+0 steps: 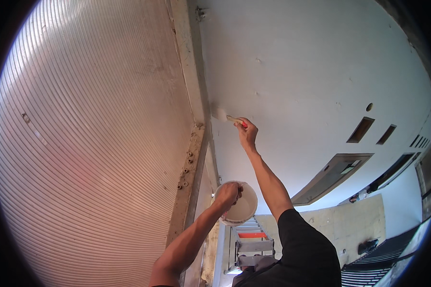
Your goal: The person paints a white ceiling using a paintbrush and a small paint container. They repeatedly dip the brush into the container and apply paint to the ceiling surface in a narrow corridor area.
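My right hand (247, 134) is closed around a paintbrush (234, 119) with a red mark on its handle. The bristle end points left and meets the white wall (292, 71) close to its corner with a beam. A damp-looking patch shows on the wall by the bristles. Lower down, my left hand (229, 193) grips a round pale bucket (234, 223) from above; whether by its handle or its rim, I cannot tell. Whitish paint (243, 208) lies inside the bucket.
A stepladder (255, 246) with an orange-red step stands below me. Along the left runs a ribbed translucent sheet (91, 143), edged by a beam (189, 167) with bolts. The wall has a door (333, 178) and small vent openings (360, 129) at the right. Dark railings (378, 256) lie lower right.
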Tool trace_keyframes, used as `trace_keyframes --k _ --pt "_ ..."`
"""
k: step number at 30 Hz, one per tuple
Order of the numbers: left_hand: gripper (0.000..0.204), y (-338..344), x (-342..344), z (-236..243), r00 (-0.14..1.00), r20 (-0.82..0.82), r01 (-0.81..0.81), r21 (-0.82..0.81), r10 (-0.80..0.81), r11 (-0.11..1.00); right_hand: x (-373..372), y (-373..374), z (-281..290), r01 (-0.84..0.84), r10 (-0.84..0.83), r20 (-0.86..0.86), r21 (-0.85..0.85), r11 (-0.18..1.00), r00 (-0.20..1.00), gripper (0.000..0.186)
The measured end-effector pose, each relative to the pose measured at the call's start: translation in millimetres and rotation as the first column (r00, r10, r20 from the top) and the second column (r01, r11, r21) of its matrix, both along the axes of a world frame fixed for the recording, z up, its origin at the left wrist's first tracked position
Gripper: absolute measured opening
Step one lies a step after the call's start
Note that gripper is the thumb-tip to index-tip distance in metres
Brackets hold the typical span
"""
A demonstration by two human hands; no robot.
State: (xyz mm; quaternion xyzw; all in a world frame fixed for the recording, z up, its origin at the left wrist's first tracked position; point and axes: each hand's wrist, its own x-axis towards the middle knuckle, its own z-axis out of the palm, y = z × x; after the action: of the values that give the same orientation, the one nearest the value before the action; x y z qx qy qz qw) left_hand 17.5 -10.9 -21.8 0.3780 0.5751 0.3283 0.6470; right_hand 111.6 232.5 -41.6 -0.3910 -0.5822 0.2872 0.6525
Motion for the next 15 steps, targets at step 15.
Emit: trace_keyframes --k 15 --pt "0.022 4 -2 -13 0.999 0.037 -0.002 -0.009 0.002 1.000 45 -37 -23 0.306 -0.306 -0.004 0.058 0.950 0.952 0.018"
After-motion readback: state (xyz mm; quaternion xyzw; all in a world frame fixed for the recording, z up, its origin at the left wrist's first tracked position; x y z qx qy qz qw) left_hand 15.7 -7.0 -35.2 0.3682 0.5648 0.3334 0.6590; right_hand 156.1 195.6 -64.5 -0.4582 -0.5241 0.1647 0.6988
